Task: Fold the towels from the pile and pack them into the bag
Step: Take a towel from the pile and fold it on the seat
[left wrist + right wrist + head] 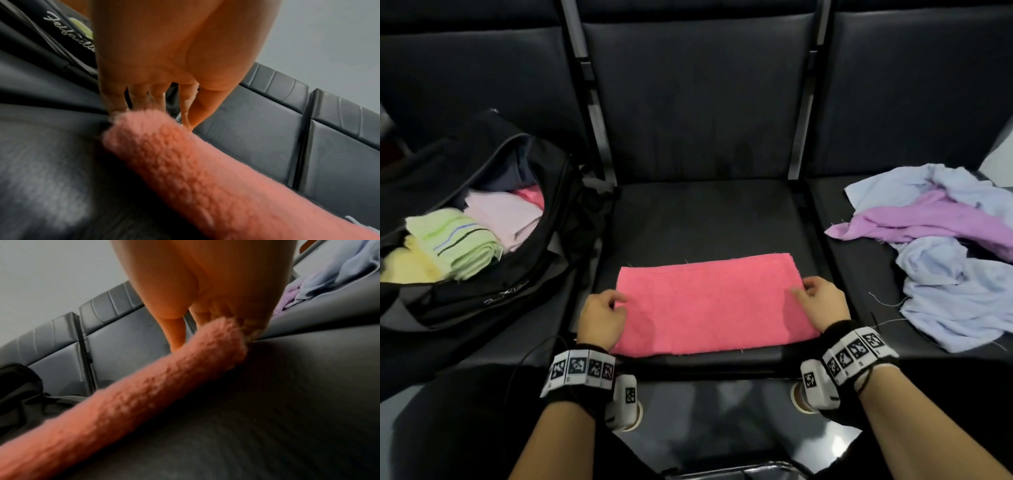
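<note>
The wrist bands (582, 371) sit nearest the lens; just past them both hands work a pink towel (714, 305) lying flat on the middle seat (705, 212). The left hand (602, 317) pinches the towel's left edge, fingers under and thumb on top; the right hand (825, 305) pinches the right edge the same way. The towel looks folded once already, so I judge the next fold is in hand. To do it well, lift both ends evenly, keep the cloth taut, match the corners, then press the crease flat before carrying it to the open bag (482, 301) on the left seat, where folded towels (462, 236) already lie. The unfolded pile (945, 246) waits on the right seat.

Both wrist views are blurred; fingertips are buried in the pile of the cloth, and how many layers each hand holds cannot be told. The bag's far side and the pile's right edge are cut off
</note>
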